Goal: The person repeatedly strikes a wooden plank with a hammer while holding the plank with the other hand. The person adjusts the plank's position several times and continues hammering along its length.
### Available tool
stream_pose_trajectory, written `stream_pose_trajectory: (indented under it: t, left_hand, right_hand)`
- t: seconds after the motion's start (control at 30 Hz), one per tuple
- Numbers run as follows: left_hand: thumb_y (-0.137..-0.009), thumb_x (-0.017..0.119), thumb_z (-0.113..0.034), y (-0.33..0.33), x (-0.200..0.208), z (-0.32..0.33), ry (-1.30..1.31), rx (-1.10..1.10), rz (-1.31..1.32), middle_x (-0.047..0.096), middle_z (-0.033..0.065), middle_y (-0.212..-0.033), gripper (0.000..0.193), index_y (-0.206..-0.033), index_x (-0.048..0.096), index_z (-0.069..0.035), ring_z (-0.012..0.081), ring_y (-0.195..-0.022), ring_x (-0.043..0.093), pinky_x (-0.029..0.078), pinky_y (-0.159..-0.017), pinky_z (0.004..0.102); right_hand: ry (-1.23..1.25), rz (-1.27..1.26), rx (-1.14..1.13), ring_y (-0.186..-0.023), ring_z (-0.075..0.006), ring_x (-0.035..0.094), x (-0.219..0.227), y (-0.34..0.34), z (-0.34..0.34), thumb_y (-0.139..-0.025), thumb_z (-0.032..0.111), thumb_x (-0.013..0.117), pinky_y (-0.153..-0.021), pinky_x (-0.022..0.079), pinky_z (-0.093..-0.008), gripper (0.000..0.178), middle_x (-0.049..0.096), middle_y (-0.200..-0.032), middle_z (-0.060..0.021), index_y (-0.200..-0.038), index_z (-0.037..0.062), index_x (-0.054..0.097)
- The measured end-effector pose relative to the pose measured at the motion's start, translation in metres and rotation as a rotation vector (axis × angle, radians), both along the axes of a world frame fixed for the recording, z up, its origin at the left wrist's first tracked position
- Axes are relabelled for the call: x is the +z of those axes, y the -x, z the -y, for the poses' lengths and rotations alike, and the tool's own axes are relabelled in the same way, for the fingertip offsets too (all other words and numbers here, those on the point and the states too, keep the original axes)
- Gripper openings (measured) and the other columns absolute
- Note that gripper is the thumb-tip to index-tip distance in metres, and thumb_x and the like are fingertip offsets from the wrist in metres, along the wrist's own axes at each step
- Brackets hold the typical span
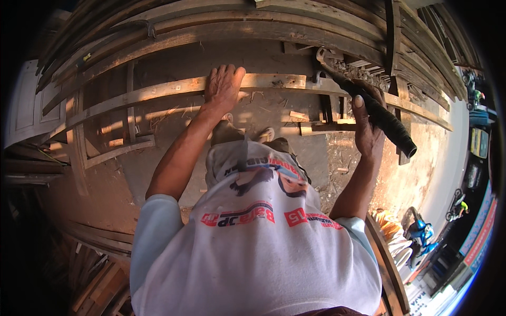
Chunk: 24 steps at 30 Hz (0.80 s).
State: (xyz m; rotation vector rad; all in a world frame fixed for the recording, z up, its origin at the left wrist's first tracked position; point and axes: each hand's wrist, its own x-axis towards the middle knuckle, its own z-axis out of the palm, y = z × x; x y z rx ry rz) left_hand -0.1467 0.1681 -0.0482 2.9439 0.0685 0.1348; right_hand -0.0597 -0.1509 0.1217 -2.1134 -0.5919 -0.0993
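Observation:
A long wooden beam (163, 89) runs across in front of me, raised above the floor on wooden supports. My left hand (223, 87) grips it near the middle, fingers closed over its far edge. In my right hand (369, 126) is a hammer (389, 122), held by its black wrapped handle. Its metal head, with what looks like a curved claw, is over the beam to the right of my left hand. Whether the head touches the wood, I cannot tell. A lighter stretch of wood shows on the beam between the hands.
Long planks (211, 34) are stacked beyond the beam. Wood chips and short offcuts (299, 116) lie on the floor around my feet. More boards (100, 287) stand at the lower left. On the right, a blue motorbike (419, 231) is parked near the road.

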Motion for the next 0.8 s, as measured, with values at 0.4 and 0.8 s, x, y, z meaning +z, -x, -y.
stream_pose_trajectory:
  t: [0.4,0.8]
  left_hand:
    - [-0.074,0.086,-0.021,0.004,-0.001,0.005,0.023,0.07,0.083,0.059,0.0095,-0.104,0.043,-0.104,0.057,-0.012,0.0282,-0.107,0.058,0.042,-0.092,0.0434]
    - [-0.08,0.082,-0.033,0.009,-0.014,-0.001,0.088,0.068,0.114,0.058,0.0095,-0.13,0.059,-0.13,0.058,-0.011,0.0287,-0.125,0.053,0.041,-0.106,0.0485]
  right_hand:
    - [-0.621,-0.36,0.374,-0.055,-0.0091,0.046,0.014,-0.032,-0.093,-0.101,0.023,0.067,-0.05,0.038,-0.0275,0.021,0.052,-0.066,0.0006,-0.094,0.0038,0.059]
    - [0.482,-0.229,0.67,-0.092,-0.033,0.071,-0.002,-0.025,-0.234,-0.096,0.044,0.066,-0.087,0.054,-0.0465,0.057,0.072,-0.101,-0.0256,-0.125,-0.0052,0.063]
